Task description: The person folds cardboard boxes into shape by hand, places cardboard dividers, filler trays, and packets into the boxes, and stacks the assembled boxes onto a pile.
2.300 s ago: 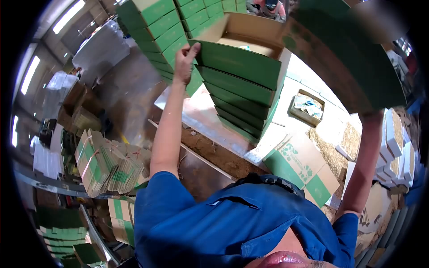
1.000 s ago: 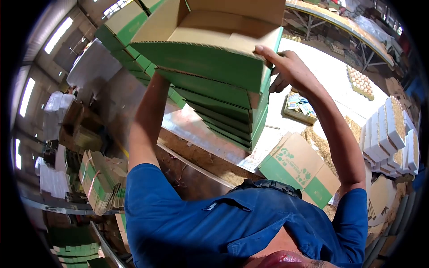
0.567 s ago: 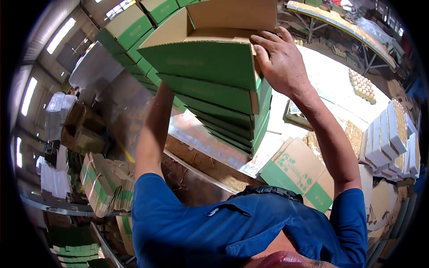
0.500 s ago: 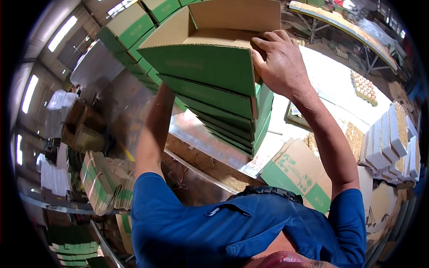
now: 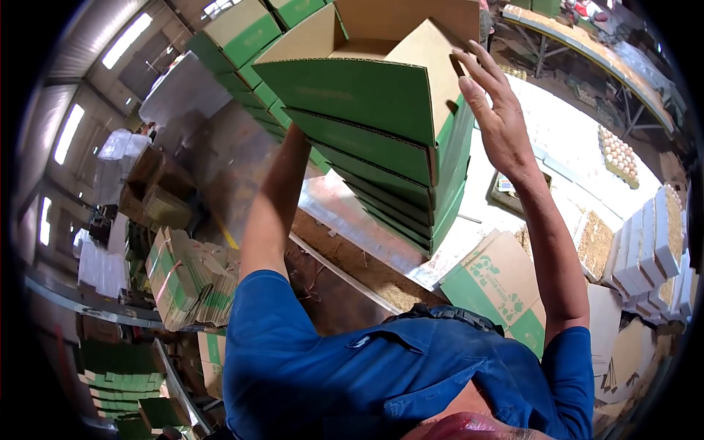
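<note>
A tall stack of nested green cardboard boxes [image 5: 352,99] stands in front of me, the top one open with its tan inside showing. My right hand [image 5: 500,117] is at the right side of the top box, its fingers stretched and apart. Its fingertips are close to the tan side flap [image 5: 433,62]; I cannot tell whether they touch. My left forearm [image 5: 275,191] reaches up behind the stack's left side, and the boxes hide the hand.
A white worktable [image 5: 550,150] runs to the right, with a tray of eggs [image 5: 618,158], flat printed cartons [image 5: 499,282] and stacked white foam trays [image 5: 645,235]. More green boxes [image 5: 235,37] stand at the back left. Bundled flat cartons [image 5: 183,279] lean at the left.
My right hand has come off the top box's right corner and its fingers have spread. The tan side flap now shows raised. The view has shifted slightly.
</note>
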